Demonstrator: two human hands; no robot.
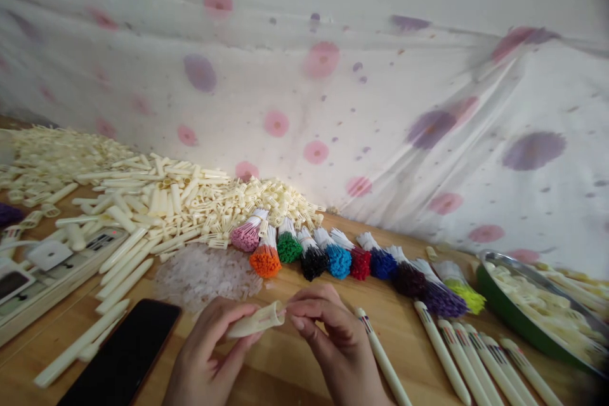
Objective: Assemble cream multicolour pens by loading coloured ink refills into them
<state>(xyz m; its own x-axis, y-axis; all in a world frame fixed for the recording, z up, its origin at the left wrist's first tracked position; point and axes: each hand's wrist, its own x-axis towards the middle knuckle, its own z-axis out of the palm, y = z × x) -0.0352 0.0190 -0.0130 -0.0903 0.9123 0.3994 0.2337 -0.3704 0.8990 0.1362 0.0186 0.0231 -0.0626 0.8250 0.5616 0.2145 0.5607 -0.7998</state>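
Near the bottom middle, my left hand (214,346) pinches a short cream pen barrel piece (254,321), its open end facing right. At that open end my right hand (328,330) has thumb and fingertips pressed together; something small and pinkish shows between them, too small to name. Behind the hands lie a pile of clear plastic bits (204,276) and tied bundles of coloured refills, among them orange (265,261), green (289,246) and black (314,261). A cream pen (383,358) lies just right of my right hand.
Cream pen parts (181,196) are heaped at the back left. A phone (124,355) and a power strip (61,285) lie at the left. Several multicolour pens (476,358) and a green-sided bowl of parts (504,317) are at the right, before a patterned sheet (295,95).
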